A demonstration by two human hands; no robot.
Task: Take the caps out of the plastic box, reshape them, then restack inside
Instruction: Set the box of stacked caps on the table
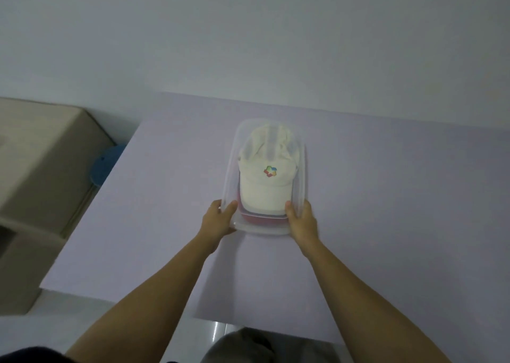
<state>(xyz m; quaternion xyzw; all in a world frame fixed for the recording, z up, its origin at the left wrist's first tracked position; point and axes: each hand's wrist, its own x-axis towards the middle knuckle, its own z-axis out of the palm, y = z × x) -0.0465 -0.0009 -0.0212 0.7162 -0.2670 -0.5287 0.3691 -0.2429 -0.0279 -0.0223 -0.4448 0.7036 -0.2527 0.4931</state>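
Lilac table (386,197) is met by a pale wall (248,45) along its far edge, and its left edge is seen running slantwise down to the near-left corner. A clear box (231,155) is set lengthwise nearer the far edge, well apart from the left and near edges, with open table left on every side and the broadest room to the right. Inside it a white cap (265,194) is laid uppermost, brim toward the near end, and a red cap (262,219) is glimpsed beneath that brim. The box's near end is gripped at both corners. The left hand (218,220) is clamped on the near-left corner and the right hand (302,220) on the near-right, thumbs hooked over the rim and fingers kept outside the walls. Beyond the left edge a beige block (41,155) and a blue disc (103,166) are seen.
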